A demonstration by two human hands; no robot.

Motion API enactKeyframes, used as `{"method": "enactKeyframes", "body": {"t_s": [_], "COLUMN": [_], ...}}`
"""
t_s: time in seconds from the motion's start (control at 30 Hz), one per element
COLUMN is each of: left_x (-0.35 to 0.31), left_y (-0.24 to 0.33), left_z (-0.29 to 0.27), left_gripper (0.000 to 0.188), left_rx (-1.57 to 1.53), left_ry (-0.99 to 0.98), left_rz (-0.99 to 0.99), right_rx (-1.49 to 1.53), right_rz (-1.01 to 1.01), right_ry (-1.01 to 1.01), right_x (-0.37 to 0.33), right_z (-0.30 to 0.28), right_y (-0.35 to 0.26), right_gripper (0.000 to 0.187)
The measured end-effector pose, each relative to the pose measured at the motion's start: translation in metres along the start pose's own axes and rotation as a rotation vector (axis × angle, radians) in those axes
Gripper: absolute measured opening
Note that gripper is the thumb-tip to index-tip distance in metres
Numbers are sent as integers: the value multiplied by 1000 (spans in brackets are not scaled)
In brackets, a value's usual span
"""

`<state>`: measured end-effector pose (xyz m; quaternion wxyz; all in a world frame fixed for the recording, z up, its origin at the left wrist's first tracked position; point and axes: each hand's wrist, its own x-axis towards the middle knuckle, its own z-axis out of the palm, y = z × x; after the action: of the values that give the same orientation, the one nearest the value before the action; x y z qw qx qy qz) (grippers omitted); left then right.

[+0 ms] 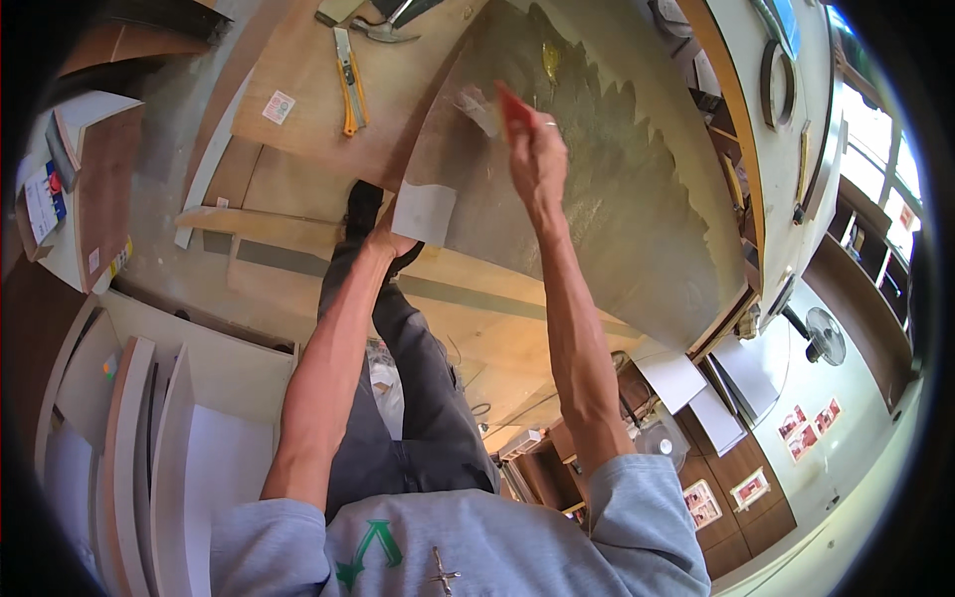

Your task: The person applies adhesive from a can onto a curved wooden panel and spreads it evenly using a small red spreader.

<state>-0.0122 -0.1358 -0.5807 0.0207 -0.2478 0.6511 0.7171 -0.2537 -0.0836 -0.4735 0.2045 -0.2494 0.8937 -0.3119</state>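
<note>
- Red spreader (pixel 516 111): in my right hand (pixel 538 164), above the far-left part of the coated sheet (pixel 587 229). Blurred, so can't tell if its edge is touching.
- Right hand is closed on it, thumb and fingers pinching the near end; free end points far and slightly left.
- Coated sheet: lies in front of me, reaching from far left to near right, as I read its long axis. Grey-brown, wet-looking on top.
- Key relation: jagged coating edge (pixel 652 149) is right of my right hand, running far-left to near-right. Most of the wet area sits right and near of the spreader. Right hand is the nearer one to it by far.
- Amber blob (pixel 550 62): on the sheet, far and just right of the spreader, left of the jagged edge.
- Left hand (pixel 400 242): at the sheet's near-left corner, beside the pale patch (pixel 426 211). Fingers mostly hidden by the corner; can't tell if they're gripping or just bracing.
- Wooden board (pixel 298 65): left of the sheet. On it, yellow utility knife (pixel 350 88), blade pointing far, well apart from both hands.
- Hammer (pixel 386 32): farther off than the knife.
- Open white cabinet (pixel 224 438): near left.
- Fan (pixel 824 336): well off to the right.
</note>
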Motion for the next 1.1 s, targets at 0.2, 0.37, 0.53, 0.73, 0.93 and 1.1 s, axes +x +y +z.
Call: {"method": "enactKeyframes", "body": {"t_s": [0.2,0.37,0.53,0.73,0.93,1.1], "left_x": [20,26,-8,8,10,7], "left_y": [19,19,-46,-31,18,5], "left_z": [10,15,15,23,31,27], "left_gripper": [38,40,36,35,41,47], "left_rx": [-130,-178,-629,-790,-1127,-1206], "left_ry": [64,-23,87,209,36,99], "left_rz": [195,84,-101,-252,-310,-387], "right_rx": [-204,-243,307,112,-50,-120], "right_rz": [262,27,-3,-72,-139,227], "right_ry": [-109,-138,-590,0,-100,-151], "right_x": [31,42,25,-28,-99,-84], "right_z": [16,36,27,-12,-17,2], "right_y": [43,10,-73,-47,-7,34], "right_gripper": [29,34,30,32,42,34]}}
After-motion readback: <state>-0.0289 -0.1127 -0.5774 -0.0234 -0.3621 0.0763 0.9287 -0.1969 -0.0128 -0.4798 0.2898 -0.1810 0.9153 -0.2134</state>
